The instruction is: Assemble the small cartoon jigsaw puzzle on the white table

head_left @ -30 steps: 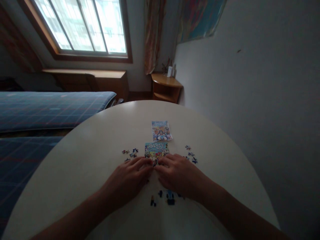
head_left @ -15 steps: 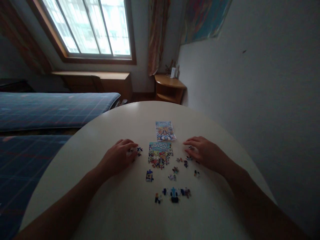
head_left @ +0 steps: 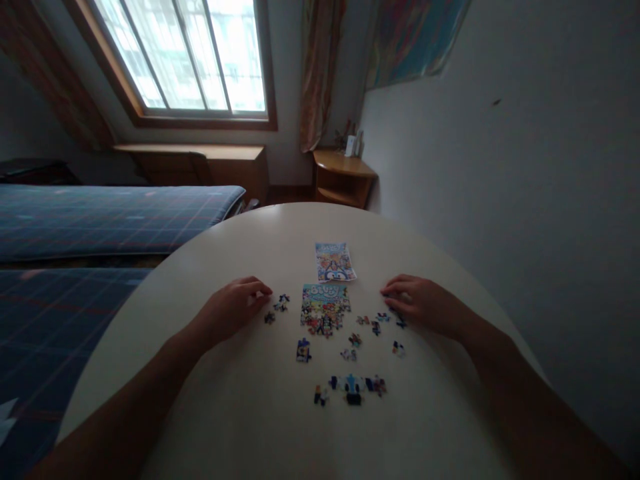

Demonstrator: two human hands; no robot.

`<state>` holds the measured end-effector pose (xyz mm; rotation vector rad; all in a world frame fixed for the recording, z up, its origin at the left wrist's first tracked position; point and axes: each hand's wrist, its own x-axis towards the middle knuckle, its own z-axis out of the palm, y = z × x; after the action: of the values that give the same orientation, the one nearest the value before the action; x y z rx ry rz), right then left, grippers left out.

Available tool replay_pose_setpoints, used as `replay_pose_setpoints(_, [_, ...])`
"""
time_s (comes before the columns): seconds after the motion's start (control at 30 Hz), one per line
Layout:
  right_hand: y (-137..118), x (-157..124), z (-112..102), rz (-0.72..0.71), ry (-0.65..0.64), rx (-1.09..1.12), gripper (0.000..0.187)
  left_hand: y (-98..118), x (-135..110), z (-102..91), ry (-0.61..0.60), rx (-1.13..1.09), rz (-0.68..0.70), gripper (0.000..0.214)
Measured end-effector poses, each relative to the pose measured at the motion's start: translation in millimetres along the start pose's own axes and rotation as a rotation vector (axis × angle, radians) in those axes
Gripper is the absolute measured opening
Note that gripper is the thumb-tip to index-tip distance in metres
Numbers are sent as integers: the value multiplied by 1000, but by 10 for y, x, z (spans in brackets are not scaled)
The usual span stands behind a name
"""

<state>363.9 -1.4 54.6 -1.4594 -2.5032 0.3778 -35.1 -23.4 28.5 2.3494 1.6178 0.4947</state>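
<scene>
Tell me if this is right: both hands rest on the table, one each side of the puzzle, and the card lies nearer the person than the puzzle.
Not quite: the head view shows the card beyond the puzzle, farther from the person. The left hand and right hand rest on the table, one each side.

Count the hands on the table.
2. The left hand rests left of the part-built puzzle, near loose pieces; the right hand rests to its right, beside other pieces. None appears hidden.

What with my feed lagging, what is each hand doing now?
Left hand: curled beside loose puzzle pieces; grip cannot be told.
Right hand: curled on the table; cannot be told.
</scene>
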Motion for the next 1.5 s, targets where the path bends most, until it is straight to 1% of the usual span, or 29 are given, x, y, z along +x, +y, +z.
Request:
replay_pose_setpoints(0.17, [-13,0,-3,10,0,9,22,40,7,59,-3,-8,76,25])
replay_pose_setpoints(0.43, [-14,-10,6,30,-7,12,20,25,6,139,2,-29,136,19])
replay_pose_setpoints(0.63, [-11,-11,8,14,1,15,18,1,-1,175,-6,-17,179,17])
replay_pose_setpoints(0.83, [4,-14,32,6,14,19,20,31,8,131,-22,-20,193,17])
replay_pose_setpoints(1.07, [-24,-24,-4,5,-4,2,20,74,-3,90,-1,-96,201,16])
replay_pose_setpoints(1.13, [-42,-23,-15,3,19,-7,20,100,-4,79,-8,-120,205,18])
replay_pose_setpoints(1.23, [-190,-17,-6,-4,151,17,18,182,-13,75,-14,-157,234,21])
replay_pose_setpoints(1.3, [-398,-15,33,-29,222,81,15,266,-29,98,10,-190,245,21])
replay_pose_setpoints(1.37, [-663,-20,107,-30,292,175,13,373,-57,144,28,-232,246,20])
replay_pose_setpoints(1.43, [-919,-31,208,-69,279,276,11,494,-93,196,53,-282,182,19])
replay_pose_setpoints(1.5, [-1109,-42,311,-104,268,348,16,616,-131,235,89,-325,100,17])
